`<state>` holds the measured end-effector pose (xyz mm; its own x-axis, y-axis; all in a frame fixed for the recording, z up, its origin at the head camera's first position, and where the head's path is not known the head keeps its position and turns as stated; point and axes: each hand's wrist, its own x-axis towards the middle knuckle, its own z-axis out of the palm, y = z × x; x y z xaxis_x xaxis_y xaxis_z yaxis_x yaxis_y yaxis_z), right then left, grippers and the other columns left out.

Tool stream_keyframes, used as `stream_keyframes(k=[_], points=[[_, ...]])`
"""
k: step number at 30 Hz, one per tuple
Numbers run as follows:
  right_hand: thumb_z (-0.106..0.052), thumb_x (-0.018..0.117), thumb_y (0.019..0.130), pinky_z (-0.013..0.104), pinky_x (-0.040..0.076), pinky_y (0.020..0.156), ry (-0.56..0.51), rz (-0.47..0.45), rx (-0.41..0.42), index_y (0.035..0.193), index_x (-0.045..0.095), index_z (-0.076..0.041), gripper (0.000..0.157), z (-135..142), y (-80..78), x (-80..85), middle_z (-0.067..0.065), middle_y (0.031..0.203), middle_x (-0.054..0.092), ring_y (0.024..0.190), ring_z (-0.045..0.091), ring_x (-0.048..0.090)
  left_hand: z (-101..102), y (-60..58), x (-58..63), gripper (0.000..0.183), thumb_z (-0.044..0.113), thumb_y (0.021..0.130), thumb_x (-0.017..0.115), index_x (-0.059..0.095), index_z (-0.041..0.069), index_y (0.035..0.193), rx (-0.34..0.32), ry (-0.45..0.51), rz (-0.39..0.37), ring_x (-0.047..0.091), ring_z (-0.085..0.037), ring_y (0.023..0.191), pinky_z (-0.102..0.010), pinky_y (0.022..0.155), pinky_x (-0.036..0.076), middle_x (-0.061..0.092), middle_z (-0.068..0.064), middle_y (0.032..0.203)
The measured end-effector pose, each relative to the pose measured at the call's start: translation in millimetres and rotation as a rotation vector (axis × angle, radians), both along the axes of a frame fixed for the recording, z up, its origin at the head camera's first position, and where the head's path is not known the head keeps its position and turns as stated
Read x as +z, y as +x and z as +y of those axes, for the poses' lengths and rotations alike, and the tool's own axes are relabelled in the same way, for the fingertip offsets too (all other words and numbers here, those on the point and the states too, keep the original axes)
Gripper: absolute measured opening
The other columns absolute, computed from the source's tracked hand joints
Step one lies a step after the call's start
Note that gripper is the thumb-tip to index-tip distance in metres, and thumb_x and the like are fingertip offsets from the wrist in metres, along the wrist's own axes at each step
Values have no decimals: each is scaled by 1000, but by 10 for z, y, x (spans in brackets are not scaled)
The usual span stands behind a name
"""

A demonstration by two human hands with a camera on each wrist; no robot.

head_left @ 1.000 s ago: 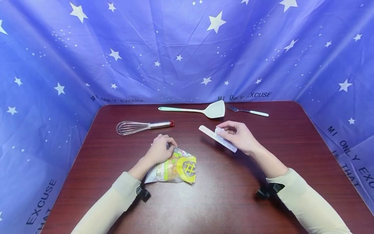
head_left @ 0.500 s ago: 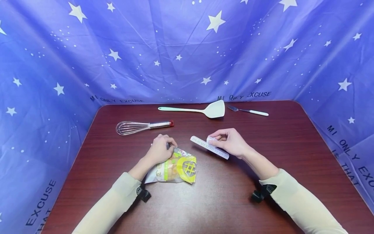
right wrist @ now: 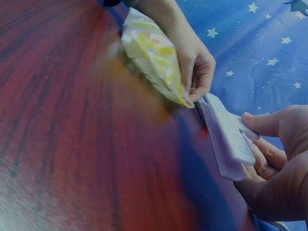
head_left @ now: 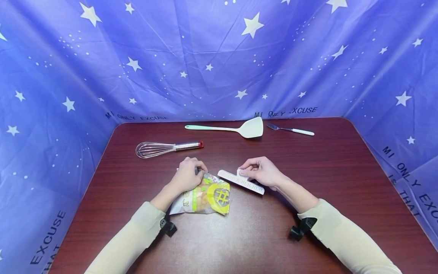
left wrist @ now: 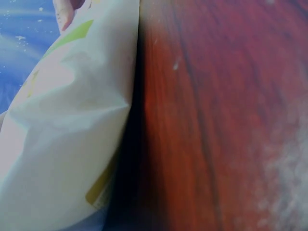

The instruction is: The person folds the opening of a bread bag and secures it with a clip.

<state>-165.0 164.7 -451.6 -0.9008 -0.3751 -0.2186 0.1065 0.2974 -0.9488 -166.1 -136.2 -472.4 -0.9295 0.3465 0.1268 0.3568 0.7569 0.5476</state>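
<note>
left hand (head_left: 186, 176) pinching the edge of a printed bag (head_left: 209, 196) just beneath it, right hand (head_left: 264, 172) gripping a white clip (head_left: 241, 183) by its handle, jaws seemingly parted, whisk (head_left: 168, 148) beyond the left hand

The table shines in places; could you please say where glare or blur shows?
Head: pale glare on the table, nearer than the bag; left wrist: soft table grain, whitish sheen lower right; right wrist: hazy table beside the bag, sheen lower left.

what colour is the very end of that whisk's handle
Red; the handle's end shows best in the head view.
</note>
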Motion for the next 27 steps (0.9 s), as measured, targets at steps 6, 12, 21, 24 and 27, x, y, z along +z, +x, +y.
stream_keyframes(k=[6,12,21,24,27], points=[[-7,78,93,24,61,66,34,-2,-29,104,77,8,19,-75,22,-66,1,80,76,68,7,66,11,-4,5,16,8,87,69,80,19,89,0,0,-11,59,-25,94,-44,87,49,74,-1,92],[-8,80,92,22,58,62,84,23,-45,99,80,3,13,-144,41,-87,-3,74,74,63,7,65,11,-2,13,17,8,88,68,80,20,88,0,-1,-6,59,-24,94,-44,86,49,73,-1,91],[-9,79,92,24,61,65,51,8,-50,101,78,5,16,-215,72,-116,0,75,74,66,7,66,2,-7,-12,16,8,87,68,80,19,88,1,0,-7,58,-24,94,-45,88,48,73,-1,92],[-8,79,92,25,62,66,34,-1,-50,102,78,6,17,-230,81,-126,2,76,75,68,8,66,1,-5,-20,16,9,87,67,79,20,88,4,-2,-11,58,-24,94,-46,89,47,73,-1,92],[-7,79,92,26,63,66,15,-7,-43,102,77,8,18,-250,95,-138,4,78,76,69,8,67,1,0,-14,16,9,88,68,79,20,88,7,1,-19,58,-25,95,-46,89,47,73,-1,92]])
